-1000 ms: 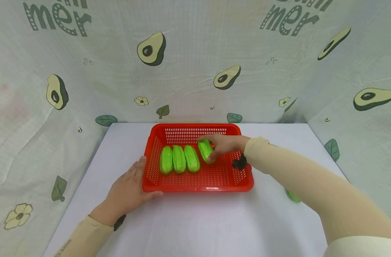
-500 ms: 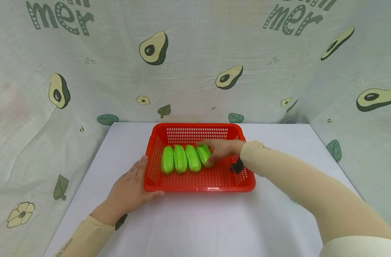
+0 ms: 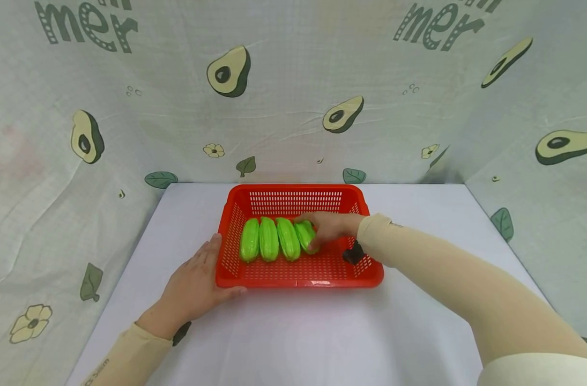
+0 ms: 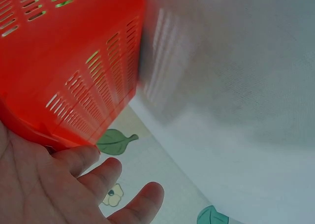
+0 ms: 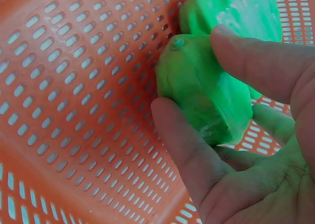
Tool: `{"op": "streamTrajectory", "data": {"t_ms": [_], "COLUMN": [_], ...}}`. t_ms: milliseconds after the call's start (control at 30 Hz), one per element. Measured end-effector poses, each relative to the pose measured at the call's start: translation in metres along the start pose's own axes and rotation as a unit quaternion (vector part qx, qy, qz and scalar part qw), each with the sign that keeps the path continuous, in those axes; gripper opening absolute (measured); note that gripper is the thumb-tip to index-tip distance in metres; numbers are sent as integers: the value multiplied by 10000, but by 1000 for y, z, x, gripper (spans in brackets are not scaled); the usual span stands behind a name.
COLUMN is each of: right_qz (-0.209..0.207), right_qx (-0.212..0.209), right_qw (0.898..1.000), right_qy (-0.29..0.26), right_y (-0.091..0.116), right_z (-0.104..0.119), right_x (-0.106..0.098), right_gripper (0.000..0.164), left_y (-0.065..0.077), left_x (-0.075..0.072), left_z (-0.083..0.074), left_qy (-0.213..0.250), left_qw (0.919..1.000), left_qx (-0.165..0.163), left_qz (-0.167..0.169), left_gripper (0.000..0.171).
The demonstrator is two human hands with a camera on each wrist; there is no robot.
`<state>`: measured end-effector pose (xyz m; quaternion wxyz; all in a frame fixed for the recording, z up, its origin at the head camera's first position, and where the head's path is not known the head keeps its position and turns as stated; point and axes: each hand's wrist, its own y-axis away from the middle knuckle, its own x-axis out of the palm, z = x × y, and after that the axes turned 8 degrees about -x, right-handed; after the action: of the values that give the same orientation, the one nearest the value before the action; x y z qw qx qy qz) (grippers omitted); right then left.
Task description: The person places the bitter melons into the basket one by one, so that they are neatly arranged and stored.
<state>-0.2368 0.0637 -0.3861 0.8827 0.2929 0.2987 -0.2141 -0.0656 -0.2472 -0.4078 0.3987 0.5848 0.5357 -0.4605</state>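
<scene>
In the head view a red slotted plastic basket point(image 3: 297, 283) stands on the table. Inside it three elongated, ridged green fruits point(image 3: 269, 239) lie side by side, glossy and bright. My right hand point(image 3: 329, 228) reaches into the basket and holds another ridged green fruit point(image 3: 305, 234) at the right end of this row. The right wrist view shows my thumb on one side of that fruit point(image 5: 197, 81) and my fingers on the other. At the basket's front left corner rests my left hand point(image 3: 192, 287), its fingers extended along the outer side point(image 4: 74, 101).
A white table point(image 3: 293, 332) carries the basket. Behind and at both sides hangs a pale cloth point(image 3: 283, 155) printed with avocados and leaves. My right forearm point(image 3: 433, 262) crosses above the table's right part and hides what lies beneath.
My right hand has moved left and slightly down with the green fruit, bringing it beside the row. A green thing once visible under the right forearm is now hidden. The left hand stays put.
</scene>
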Motion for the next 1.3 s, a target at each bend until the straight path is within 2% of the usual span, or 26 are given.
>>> {"op": "streamTrajectory", "data": {"t_ms": [400, 1300], "right_qz": [-98, -345], "right_qx": [-101, -35], "right_qw": [9997, 9992], "right_qy": [188, 177], "right_y": [-2, 1], "right_z": [-1, -1], "right_x": [3, 9], "right_gripper": [82, 83], "left_y": [0, 0], "left_x": [0, 2], "left_z": [1, 1], "left_qy": [-11, -2], "left_qw": [10000, 10000], "left_qx": [41, -17], "left_qz": [-77, -29], "left_gripper": [128, 130]}}
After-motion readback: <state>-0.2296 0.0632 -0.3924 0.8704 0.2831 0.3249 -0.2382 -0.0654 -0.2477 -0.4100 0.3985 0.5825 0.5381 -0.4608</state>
